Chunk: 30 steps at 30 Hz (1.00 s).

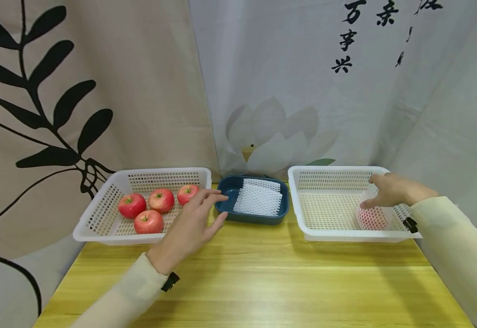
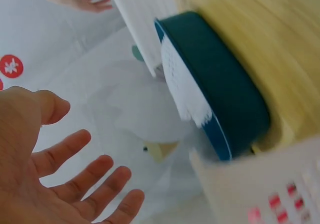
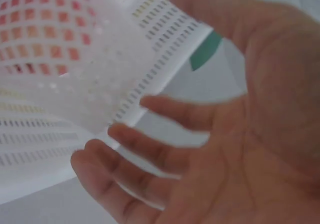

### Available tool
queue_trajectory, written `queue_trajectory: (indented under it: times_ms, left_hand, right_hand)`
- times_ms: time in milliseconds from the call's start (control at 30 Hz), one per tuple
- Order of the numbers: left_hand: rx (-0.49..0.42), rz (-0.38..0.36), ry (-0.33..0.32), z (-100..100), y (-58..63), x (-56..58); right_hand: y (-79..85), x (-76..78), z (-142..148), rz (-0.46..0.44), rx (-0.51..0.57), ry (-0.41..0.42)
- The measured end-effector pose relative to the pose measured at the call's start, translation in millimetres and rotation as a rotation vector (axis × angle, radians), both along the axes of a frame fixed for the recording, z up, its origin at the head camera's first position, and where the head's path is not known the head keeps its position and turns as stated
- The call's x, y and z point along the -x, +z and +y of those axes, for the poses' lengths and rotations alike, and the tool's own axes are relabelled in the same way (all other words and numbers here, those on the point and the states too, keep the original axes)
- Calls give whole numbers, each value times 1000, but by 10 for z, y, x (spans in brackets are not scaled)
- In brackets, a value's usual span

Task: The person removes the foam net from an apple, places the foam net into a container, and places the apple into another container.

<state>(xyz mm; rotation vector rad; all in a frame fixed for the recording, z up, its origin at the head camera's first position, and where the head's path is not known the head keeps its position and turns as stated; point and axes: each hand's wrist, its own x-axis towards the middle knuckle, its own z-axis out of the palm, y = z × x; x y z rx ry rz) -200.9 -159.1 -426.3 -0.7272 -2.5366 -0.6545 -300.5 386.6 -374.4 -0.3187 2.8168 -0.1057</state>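
Note:
My left hand (image 1: 189,228) hovers with fingers spread, between the left white basket (image 1: 95,223) and the dark blue tray (image 1: 255,220). It holds nothing. Several red apples (image 1: 149,222) sit in that basket; the hand partly covers its right end. White foam net sleeves (image 1: 259,198) lie stacked in the tray. Over the right white basket (image 1: 324,234), my right hand (image 1: 400,190) has its fingers and thumb apart. Below it rests an apple in a foam net (image 1: 372,218); in the right wrist view this netted apple (image 3: 40,31) is clear of the fingertips (image 3: 117,131).
All three containers stand in a row along the back of the wooden table (image 1: 263,273). Directly behind them hangs a printed curtain (image 1: 263,82). Bare wood shows in front of the containers.

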Motion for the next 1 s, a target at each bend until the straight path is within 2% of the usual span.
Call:
queue_trajectory:
  times_ms: [167,267,433,600,800,900,1000]
  left_hand:
    - [-26,21,-55,233,-77,15]
    - [-12,37,-80,361,-129,29]
    - [5,23,-103,524,-195,29]
    - [24,-4,-133,681,-246,47]
    - [87,-21,-157,894,-282,106]
    - [97,-38,-166,1000,-316,141]
    - [105,-65,-179,1104,-380,175]
  right_hand:
    - [-85,23,21,-84,15,61]
    - [-130,32,27,-102,7,67]
    - [-200,31,13,-114,-4,75]
    - [-280,68,-2,-176,3,22]
    - [-322,116,-11,-310,35,-68]
    - [-336,131,-28,-360,55,-85]
    - [-368,144,-57,-364,32,-59]
